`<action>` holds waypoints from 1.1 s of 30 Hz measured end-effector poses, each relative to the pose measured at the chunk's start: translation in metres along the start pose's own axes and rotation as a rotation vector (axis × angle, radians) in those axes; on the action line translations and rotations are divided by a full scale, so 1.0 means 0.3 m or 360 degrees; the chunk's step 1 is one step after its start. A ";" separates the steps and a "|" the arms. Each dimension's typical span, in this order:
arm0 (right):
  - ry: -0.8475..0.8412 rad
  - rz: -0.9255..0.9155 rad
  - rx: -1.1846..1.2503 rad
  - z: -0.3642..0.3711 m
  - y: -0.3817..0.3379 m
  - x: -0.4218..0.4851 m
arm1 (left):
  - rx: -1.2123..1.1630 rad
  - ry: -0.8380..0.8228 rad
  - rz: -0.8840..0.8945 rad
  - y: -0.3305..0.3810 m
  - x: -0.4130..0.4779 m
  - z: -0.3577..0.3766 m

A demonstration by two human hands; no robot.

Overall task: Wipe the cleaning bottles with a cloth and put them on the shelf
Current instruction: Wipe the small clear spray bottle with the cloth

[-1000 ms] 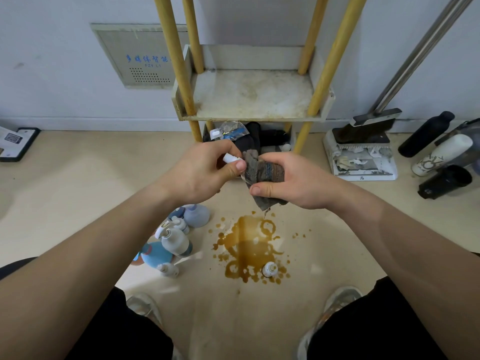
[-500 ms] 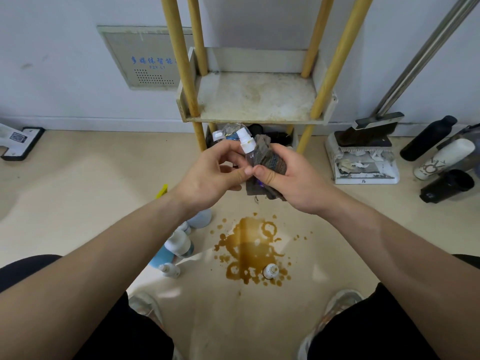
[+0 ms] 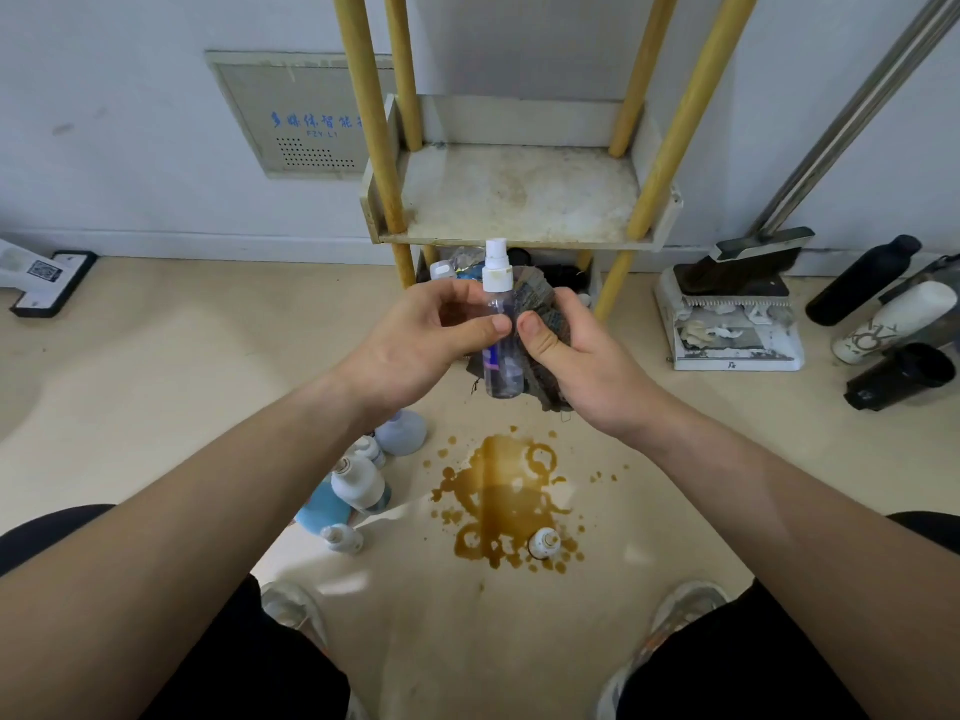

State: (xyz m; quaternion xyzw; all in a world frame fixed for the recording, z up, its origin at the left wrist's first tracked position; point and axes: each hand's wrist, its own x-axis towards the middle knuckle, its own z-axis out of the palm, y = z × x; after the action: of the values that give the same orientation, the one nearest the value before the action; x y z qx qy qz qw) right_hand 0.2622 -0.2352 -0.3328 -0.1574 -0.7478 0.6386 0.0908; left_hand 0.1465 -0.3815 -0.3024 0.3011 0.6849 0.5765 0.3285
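A small clear spray bottle point(image 3: 500, 350) with a white nozzle stands upright between my hands. My left hand point(image 3: 415, 345) pinches its body from the left. My right hand point(image 3: 571, 350) grips a grey-brown cloth point(image 3: 540, 304) pressed against the bottle's right side and back. Right behind them is the dirty white shelf point(image 3: 519, 194) on yellow posts, its tray bare. Several white and blue bottles point(image 3: 363, 485) stand on the floor under my left forearm. One small bottle point(image 3: 544, 543) stands in a brown spill.
A brown liquid puddle point(image 3: 498, 496) spreads on the beige floor between my feet. A dustpan with a brush point(image 3: 732, 314) sits to the right, dark and white flasks point(image 3: 883, 314) beyond it. Bags and dark items point(image 3: 467, 265) fill the space under the shelf.
The spray bottle has come out of the cloth and turned upright, nozzle up. Both hands rose slightly toward the shelf, and the cloth now sits on the bottle's right side.
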 end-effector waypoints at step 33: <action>-0.0024 -0.0089 0.0019 -0.154 -0.065 0.008 | 0.0131 -0.0017 -0.0220 0.018 -0.030 -0.024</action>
State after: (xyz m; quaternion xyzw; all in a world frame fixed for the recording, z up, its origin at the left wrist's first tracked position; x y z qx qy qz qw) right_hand 0.2732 -0.1941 -0.3061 -0.1311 -0.7488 0.6414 0.1040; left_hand 0.1465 -0.3921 -0.2951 0.2695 0.7253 0.5223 0.3585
